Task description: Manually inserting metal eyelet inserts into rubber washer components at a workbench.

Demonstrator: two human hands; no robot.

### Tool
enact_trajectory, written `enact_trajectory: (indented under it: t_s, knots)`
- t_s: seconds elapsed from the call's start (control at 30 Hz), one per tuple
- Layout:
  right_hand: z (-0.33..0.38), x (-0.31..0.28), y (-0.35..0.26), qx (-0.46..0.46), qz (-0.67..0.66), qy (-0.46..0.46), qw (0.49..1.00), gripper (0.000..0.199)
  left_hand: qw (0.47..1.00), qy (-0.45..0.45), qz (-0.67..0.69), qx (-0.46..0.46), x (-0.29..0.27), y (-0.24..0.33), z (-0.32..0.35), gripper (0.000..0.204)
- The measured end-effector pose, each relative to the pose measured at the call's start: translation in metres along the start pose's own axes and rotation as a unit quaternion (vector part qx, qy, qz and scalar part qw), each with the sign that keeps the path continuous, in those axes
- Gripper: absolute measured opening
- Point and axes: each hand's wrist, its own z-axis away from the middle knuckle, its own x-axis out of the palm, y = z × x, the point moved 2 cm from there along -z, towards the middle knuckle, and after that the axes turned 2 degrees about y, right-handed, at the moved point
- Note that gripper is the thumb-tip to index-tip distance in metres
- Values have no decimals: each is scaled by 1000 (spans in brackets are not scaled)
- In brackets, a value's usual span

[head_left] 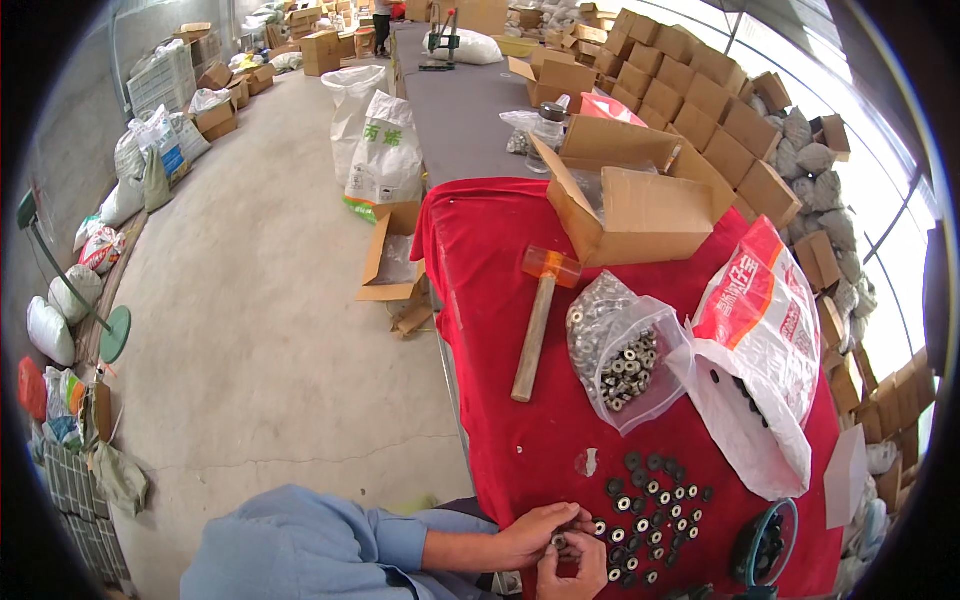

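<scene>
At the table's near edge, my left hand (540, 532) and my right hand (575, 571) come together, fingers closed around a small metal ring (559, 541). Fingers partly cover the ring. Just right of them, several black round pieces (655, 487) lie spread on the red cloth (500, 300), many with a shiny metal ring in the centre. Farther back, a clear plastic bag (625, 350) lies open with loose metal rings inside. Beside it a white and red woven sack (760, 350) gapes toward me, some black pieces in its mouth.
A mallet (541, 325) with a wooden handle and orange head lies left of the bag. An open cardboard box (650, 215) and a jar (548, 135) stand behind. A blue-rimmed basket (770, 545) of black pieces sits at near right. Stacked cartons (690, 90) line the right side.
</scene>
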Motion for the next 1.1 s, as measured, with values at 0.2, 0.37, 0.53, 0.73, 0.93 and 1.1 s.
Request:
enact_trajectory:
  t_s: [0.2,0.37,0.53,0.73,0.93,1.1]
  knots:
    - [-9,-18,6,-30,35,38,998,16,996,27,-82,25,6,11,8,34]
    - [-11,-40,20,-19,60,78,995,15,979,10,-192,62,3,37,18,36]
    - [-7,-61,56,90,58,68,992,24,952,-36,-296,66,3,53,6,27]
    - [-70,-66,76,78,39,154,984,26,834,18,-479,274,9,95,10,18]
    - [-99,-60,105,45,111,176,977,26,665,13,-620,417,8,94,2,20]
    - [-108,-32,120,11,135,131,982,27,656,37,-622,426,12,90,8,25]
